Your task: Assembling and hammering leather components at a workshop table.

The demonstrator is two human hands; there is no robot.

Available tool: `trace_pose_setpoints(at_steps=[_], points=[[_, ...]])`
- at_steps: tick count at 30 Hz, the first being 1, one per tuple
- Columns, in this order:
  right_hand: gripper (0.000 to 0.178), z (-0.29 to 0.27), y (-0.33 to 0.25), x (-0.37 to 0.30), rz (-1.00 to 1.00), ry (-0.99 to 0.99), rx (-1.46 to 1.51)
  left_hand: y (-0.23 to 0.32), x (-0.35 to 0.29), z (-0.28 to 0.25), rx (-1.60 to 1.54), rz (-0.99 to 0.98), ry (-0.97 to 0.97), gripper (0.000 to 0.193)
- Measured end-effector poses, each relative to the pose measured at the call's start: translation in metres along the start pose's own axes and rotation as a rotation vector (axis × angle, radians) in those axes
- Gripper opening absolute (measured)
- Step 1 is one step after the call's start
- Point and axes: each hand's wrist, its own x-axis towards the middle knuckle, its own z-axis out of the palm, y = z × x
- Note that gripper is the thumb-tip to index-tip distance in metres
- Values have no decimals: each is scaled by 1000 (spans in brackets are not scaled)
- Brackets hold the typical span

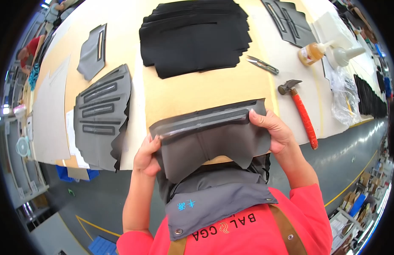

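Head view. The left hand (146,156) and right hand (271,129) hold 1 dark grey leather panel (209,138) above the near edge of the workbench (180,95), each thumb and its fingers pinching an end beside the slotted strip along its top. Nearby lie a black panel stack (196,36), a grey panel stack (102,114), snips (263,64), a hammer (300,111) and 2 glue bottles (328,52). Likely risk: uneven pull from either pinch could skew or crease the slot, or let the limp panel slip off the bench edge.
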Motion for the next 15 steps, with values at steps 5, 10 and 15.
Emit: trace_pose_setpoints(at_steps=[5, 10, 15], points=[[42, 17, -2, -25, 15, -15, 104, -13, -12, 22, -188, 56, -63, 95], [36, 16, 4, -30, 27, -106, 157, -13, -21, 32, -274, 81, -224, 100], [27, 11, 6, -27, 24, -218, 265, 7, -18, 30, -190, -58, -316, 90]])
